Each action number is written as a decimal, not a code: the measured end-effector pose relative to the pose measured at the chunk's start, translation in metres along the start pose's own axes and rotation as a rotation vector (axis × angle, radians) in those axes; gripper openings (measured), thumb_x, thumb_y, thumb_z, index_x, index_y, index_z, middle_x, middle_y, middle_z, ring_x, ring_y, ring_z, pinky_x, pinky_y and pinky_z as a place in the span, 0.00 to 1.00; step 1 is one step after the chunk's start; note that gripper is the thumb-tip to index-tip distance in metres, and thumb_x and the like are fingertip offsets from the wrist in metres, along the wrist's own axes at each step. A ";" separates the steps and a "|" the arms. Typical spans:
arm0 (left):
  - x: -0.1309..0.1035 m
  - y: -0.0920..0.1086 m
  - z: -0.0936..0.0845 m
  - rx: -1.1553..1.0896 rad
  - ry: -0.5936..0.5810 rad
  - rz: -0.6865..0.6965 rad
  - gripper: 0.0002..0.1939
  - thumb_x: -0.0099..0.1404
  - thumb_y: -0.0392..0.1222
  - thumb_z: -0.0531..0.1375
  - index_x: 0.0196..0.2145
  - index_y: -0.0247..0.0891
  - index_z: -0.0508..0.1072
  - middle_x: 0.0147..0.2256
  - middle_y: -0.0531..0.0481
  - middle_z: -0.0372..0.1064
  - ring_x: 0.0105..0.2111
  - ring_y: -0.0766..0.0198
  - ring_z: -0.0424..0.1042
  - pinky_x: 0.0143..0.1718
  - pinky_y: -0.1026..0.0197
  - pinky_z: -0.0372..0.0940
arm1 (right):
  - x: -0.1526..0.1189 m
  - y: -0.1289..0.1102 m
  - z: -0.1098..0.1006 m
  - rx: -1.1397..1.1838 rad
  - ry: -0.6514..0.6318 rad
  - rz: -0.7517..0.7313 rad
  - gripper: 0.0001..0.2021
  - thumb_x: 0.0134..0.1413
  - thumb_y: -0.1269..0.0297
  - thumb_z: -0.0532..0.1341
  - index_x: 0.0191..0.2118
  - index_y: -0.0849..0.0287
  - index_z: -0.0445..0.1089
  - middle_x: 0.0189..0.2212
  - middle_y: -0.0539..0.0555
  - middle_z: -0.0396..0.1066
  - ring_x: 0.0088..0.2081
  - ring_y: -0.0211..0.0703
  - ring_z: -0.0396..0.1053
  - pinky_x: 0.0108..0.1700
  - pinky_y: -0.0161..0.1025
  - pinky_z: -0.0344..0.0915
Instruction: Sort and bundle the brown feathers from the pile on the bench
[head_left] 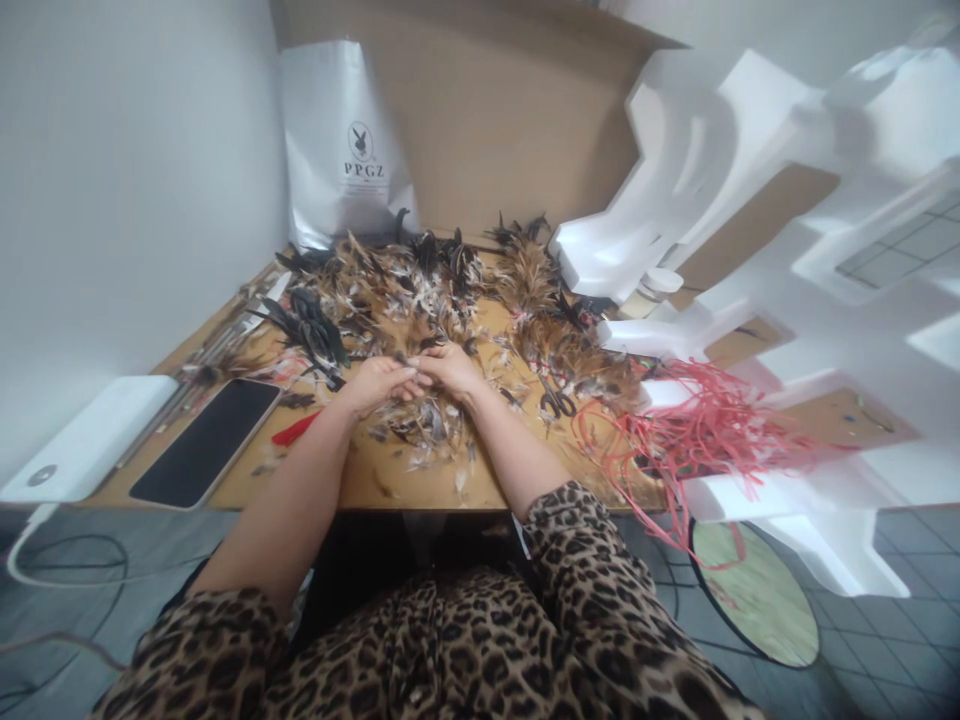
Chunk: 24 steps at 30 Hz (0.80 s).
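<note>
My left hand (pixel 381 386) and my right hand (pixel 448 368) meet over the middle of the wooden table. Their fingertips are pinched together on brown feathers (pixel 405 338) that fan out just beyond them. How the feathers sit between the fingers is partly hidden. Below the hands lies a loose scatter of small grey and white feathers (pixel 427 425). To the left of my left hand rests a bunch of dark, greenish-black feathers (pixel 313 325). A red tassel-like piece (pixel 296 430) lies near my left forearm.
Heaps of brown feathers (pixel 525 275) line the back. Black scissors (pixel 557 400) lie right of my right hand, before tangled pink strips (pixel 697 420). White foam pieces (pixel 675 150) crowd the right. A phone (pixel 206 442) and white power bank (pixel 90 437) lie left; a white bag (pixel 337 150) stands behind.
</note>
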<state>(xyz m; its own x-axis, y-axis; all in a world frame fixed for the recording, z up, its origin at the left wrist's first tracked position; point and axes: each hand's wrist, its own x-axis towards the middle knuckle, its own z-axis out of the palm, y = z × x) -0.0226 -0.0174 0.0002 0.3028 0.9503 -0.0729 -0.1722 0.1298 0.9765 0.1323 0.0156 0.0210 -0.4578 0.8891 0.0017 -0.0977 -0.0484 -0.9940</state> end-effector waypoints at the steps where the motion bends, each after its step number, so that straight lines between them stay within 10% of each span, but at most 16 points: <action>1: 0.002 -0.002 0.000 -0.021 0.037 0.010 0.13 0.50 0.44 0.65 0.26 0.29 0.76 0.33 0.36 0.76 0.25 0.65 0.73 0.26 0.66 0.66 | 0.001 0.002 0.002 0.035 0.027 0.005 0.15 0.31 0.56 0.68 0.20 0.63 0.67 0.14 0.44 0.63 0.18 0.28 0.56 0.24 0.30 0.52; 8: 0.015 -0.013 0.002 -0.034 0.303 0.069 0.15 0.46 0.43 0.67 0.30 0.29 0.74 0.23 0.46 0.73 0.25 0.64 0.74 0.25 0.67 0.65 | 0.008 0.016 0.014 0.103 0.243 -0.081 0.13 0.31 0.58 0.67 0.20 0.62 0.66 0.18 0.45 0.65 0.21 0.30 0.59 0.27 0.32 0.56; 24: 0.018 -0.020 -0.003 0.077 0.288 0.117 0.10 0.49 0.43 0.65 0.24 0.30 0.75 0.21 0.47 0.72 0.20 0.69 0.68 0.24 0.67 0.63 | 0.007 0.021 0.019 0.145 0.239 -0.081 0.17 0.32 0.55 0.67 0.18 0.61 0.62 0.15 0.45 0.61 0.20 0.30 0.57 0.26 0.32 0.55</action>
<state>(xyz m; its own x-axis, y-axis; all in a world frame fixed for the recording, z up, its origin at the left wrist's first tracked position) -0.0164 -0.0021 -0.0214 0.0052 1.0000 -0.0029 -0.1157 0.0035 0.9933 0.1106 0.0125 0.0019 -0.2237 0.9740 0.0371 -0.2585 -0.0225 -0.9658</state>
